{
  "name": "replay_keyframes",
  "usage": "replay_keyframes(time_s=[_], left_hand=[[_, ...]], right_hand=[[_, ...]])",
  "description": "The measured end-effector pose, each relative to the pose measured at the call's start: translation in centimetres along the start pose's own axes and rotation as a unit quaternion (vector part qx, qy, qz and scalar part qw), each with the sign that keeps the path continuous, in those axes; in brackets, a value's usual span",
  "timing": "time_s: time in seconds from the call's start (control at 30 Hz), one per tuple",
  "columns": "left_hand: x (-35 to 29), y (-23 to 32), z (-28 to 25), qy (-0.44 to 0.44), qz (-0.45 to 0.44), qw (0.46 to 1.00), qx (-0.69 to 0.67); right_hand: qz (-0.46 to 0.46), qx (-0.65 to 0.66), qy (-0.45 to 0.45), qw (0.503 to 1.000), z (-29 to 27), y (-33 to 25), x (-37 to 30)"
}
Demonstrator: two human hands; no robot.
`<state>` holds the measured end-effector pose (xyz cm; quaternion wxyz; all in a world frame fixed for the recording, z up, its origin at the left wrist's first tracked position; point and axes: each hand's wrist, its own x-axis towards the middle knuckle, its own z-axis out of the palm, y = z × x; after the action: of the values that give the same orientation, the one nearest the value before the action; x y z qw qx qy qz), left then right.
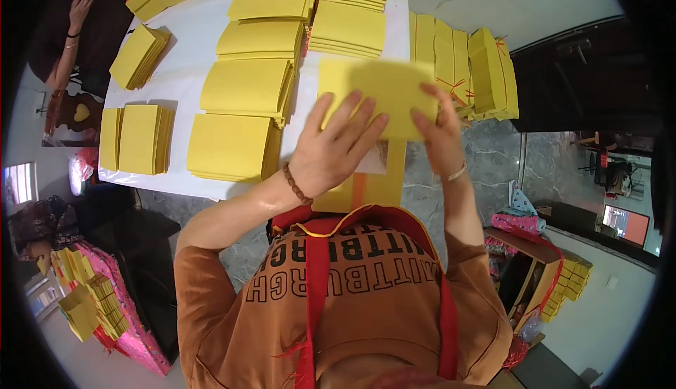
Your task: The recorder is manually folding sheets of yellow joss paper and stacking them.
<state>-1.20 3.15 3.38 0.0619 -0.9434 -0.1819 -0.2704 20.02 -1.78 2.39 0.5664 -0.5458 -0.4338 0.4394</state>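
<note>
A yellow paper sheet [339, 78] lies in front of me at the table's right edge, slightly blurred along its far side. My left hand [336, 139] rests over its near left part, fingers spread and stretched out. At the sheet's right edge, my right hand [442, 127] is curled with thumb and fingers on the paper; motion blurs it a little. Beneath and nearer to me, a yellow piece with an orange strip [360, 190] shows partly. Left of the sheet, a column of yellow paper stacks [232, 142] runs away from me.
More yellow stacks [144, 139] stand on the white-covered table [184, 58]. Tied yellow bundles [451, 51] stand beyond its right side. Another person's hand [82, 5] is at the far left. A wooden cabinet [531, 283] stands at my right; a pink-covered surface [130, 311] is at lower left.
</note>
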Motion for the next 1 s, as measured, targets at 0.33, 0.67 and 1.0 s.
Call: replay_keyframes(time_s=[0.33,0.67,1.0], left_hand=[[-4.9,3.2,3.7,-0.124,-0.134,0.971,-0.153],[-5.4,3.1,5.0,-0.098,-0.154,0.97,-0.159],[-5.7,3.7,4.9,-0.107,-0.162,0.971,-0.136]], right_hand=[[0.118,0.09,0.014,0.989,-1.4,8.5,19.2],[0.183,-0.015,0.028,0.983,0.3,15.3,23.9],[0.104,-0.581,0.044,0.806,1.8,12.6,23.8]])
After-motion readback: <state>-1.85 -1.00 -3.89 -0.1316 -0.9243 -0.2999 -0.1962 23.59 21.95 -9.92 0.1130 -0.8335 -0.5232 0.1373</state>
